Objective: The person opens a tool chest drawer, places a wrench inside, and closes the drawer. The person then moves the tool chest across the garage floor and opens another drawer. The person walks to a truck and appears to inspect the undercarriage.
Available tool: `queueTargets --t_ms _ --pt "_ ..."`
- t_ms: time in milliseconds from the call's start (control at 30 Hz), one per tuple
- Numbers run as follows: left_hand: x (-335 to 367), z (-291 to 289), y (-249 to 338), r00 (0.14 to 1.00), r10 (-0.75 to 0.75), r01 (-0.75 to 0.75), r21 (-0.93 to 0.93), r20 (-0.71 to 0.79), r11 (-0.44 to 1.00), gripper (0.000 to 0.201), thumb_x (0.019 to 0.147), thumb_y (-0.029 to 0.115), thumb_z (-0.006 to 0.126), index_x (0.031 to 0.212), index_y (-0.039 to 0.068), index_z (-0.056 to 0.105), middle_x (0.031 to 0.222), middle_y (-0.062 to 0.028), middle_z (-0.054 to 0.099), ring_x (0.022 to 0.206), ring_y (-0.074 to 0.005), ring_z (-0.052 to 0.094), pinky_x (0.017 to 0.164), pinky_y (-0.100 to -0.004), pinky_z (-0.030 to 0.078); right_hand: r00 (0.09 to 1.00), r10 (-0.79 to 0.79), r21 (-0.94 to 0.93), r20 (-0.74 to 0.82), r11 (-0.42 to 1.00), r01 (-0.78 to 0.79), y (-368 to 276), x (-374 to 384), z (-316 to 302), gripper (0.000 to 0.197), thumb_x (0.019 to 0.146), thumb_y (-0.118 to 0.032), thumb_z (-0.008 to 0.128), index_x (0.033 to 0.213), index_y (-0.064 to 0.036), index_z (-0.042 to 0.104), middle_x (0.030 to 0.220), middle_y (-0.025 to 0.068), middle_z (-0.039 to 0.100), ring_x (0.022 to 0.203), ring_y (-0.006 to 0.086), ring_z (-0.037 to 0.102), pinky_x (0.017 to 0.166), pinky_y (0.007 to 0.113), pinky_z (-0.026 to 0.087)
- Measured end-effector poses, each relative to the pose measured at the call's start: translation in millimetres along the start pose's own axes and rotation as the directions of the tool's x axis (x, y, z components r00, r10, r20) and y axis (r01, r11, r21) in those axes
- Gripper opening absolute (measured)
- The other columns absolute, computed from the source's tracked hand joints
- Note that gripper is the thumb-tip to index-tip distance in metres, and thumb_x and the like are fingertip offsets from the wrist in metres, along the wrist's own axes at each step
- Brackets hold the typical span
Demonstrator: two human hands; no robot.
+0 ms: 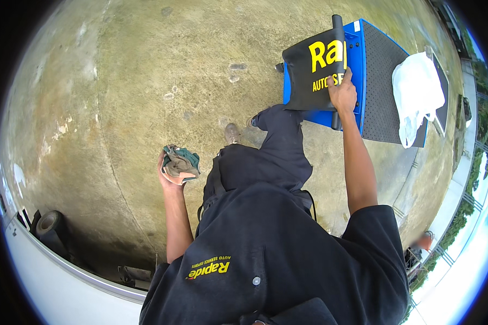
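My left hand is closed around a crumpled bundle of rags in green, grey and peach, held out over the floor. My right hand grips a black sheet-like cover with yellow lettering. The cover hangs over a dark round bar at the near side of a blue trolley. My thumb lies on the lettering and the other fingers reach over the bar; their far side is partly hidden. On the trolley's black dotted top mat lies a white plastic bag.
Stained concrete floor spreads around my legs. At the lower left, a dark roll stands beside a white panel, perhaps part of a vehicle. A blurred person is in the distance at the lower right.
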State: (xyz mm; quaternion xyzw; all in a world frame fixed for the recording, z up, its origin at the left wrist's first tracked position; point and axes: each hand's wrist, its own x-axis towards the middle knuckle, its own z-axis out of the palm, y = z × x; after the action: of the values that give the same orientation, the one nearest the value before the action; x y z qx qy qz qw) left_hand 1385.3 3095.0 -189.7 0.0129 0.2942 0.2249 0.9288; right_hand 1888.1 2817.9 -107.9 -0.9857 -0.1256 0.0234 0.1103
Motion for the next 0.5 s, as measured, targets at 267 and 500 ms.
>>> queueTargets --t_ms 267,500 --pt "62.6 36.4 30.9 0.998 -0.018 0.014 -0.075 -0.059 0.997 0.042 0.109 0.035 0.043 0.113 0.004 0.071 0.11 -0.019 0.075 0.106 -0.0385 0.072 0.099 -0.0583 0.055 0.998 0.063 0.072 0.002 0.995 -0.063 7.4 8.7 3.0 0.066 0.09 -0.043 0.077 0.136 -0.0012 0.055 0.11 0.0295 0.074 0.103 0.0506 0.071 0.092 0.057 0.056" --pt "171.8 137.6 28.6 0.988 -0.089 0.069 -0.158 -0.126 0.985 0.038 0.109 0.037 0.049 0.112 0.005 0.07 0.119 -0.0134 0.075 0.113 -0.0316 0.07 0.106 -0.0508 0.053 0.929 0.299 0.202 0.219 0.917 -0.342 4.6 30.0 -6.2 0.058 0.081 -0.045 0.081 0.112 0.003 0.069 0.106 0.0285 0.076 0.104 0.0475 0.072 0.092 0.053 0.056"
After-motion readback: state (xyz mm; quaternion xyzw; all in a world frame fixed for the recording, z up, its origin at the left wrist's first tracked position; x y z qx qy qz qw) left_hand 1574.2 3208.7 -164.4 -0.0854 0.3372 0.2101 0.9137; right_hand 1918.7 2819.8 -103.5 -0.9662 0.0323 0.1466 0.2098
